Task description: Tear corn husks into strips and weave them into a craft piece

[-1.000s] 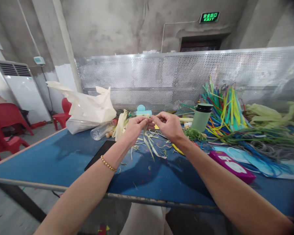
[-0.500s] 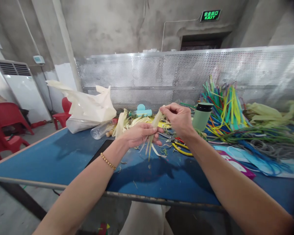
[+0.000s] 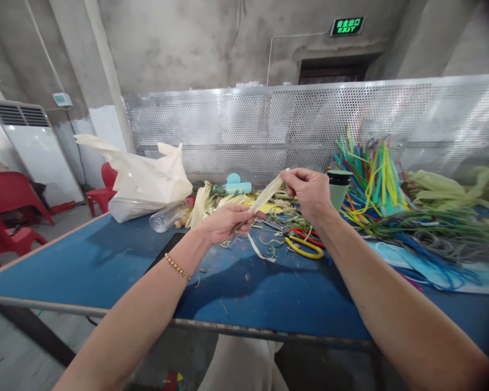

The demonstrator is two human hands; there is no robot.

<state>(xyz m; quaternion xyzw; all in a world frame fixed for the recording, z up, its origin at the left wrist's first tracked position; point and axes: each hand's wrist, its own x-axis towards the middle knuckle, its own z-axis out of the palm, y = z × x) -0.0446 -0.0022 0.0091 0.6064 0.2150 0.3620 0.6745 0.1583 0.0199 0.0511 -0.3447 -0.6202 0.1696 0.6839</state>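
A pale corn husk strip (image 3: 268,194) is stretched between my two hands above the blue table (image 3: 118,271). My left hand (image 3: 229,221), below a gold bead bracelet, grips its lower end between thumb and fingers. With thumb and forefinger my right hand (image 3: 307,190) pinches the upper end, which slants up to the right. Behind and below the hands lie more husks (image 3: 201,203), loose scraps, and scissors with a yellow and red handle (image 3: 303,247). A thin pale strip (image 3: 261,250) lies on the table under the left hand.
At the left stand a white plastic bag (image 3: 146,182) and a clear bottle (image 3: 167,217) lying down. To the right are a green cup with a black rim (image 3: 339,190), a bundle of colourful strips (image 3: 375,179) and tangled cords (image 3: 440,233). A perforated metal panel (image 3: 236,130) runs behind the table.
My right hand has moved right and slightly up, and the husk now lies more slanted and longer between the hands. The strands hanging below my left hand no longer show there.
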